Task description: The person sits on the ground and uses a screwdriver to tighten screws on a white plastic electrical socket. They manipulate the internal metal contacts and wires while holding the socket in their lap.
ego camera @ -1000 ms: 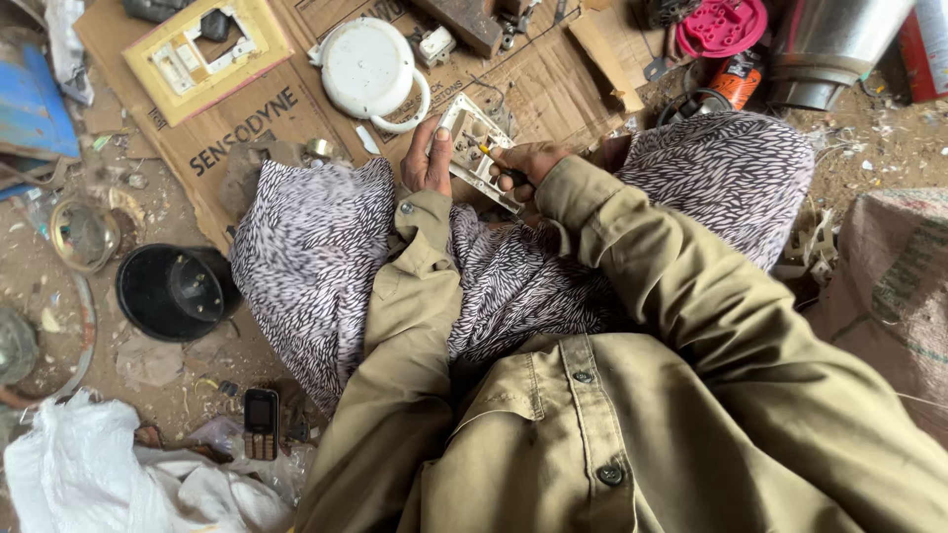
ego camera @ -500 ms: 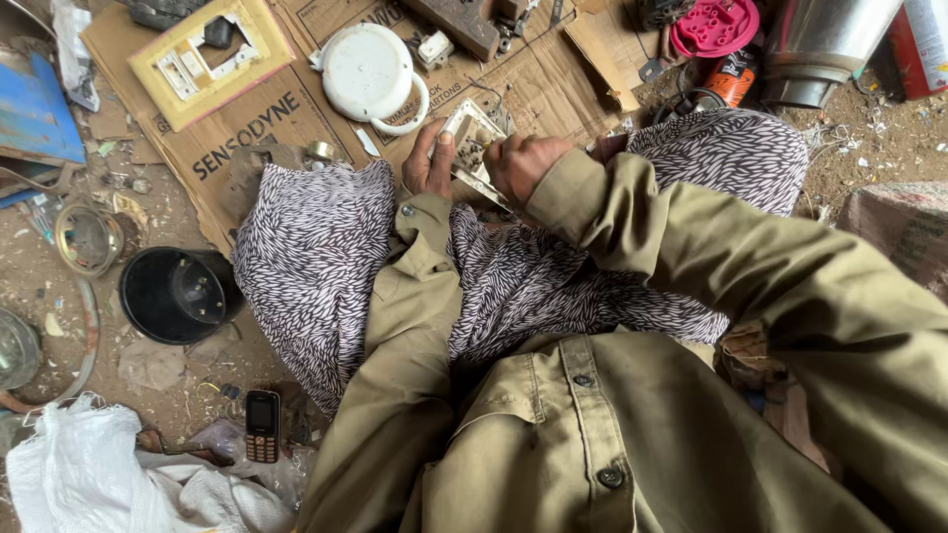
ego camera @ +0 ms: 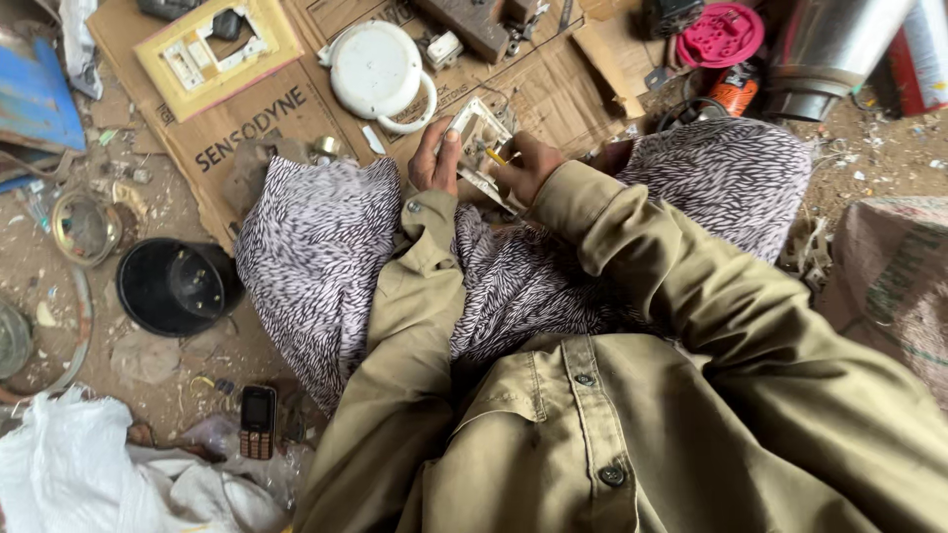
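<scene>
We steady the white switch plate (ego camera: 481, 138) over our lap with our left hand (ego camera: 435, 158) closed on its edge; our right hand (ego camera: 526, 166) pinches a yellow-handled tool (ego camera: 494, 155) against it. Best keep the plate braced and the tool square.

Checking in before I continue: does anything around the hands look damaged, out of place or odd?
Yes. The switch plate held by the left hand and worked by the right hand looks taken apart. A yellow switchboard has empty cut-outs. A mobile phone lies on the bare dirt.
</scene>
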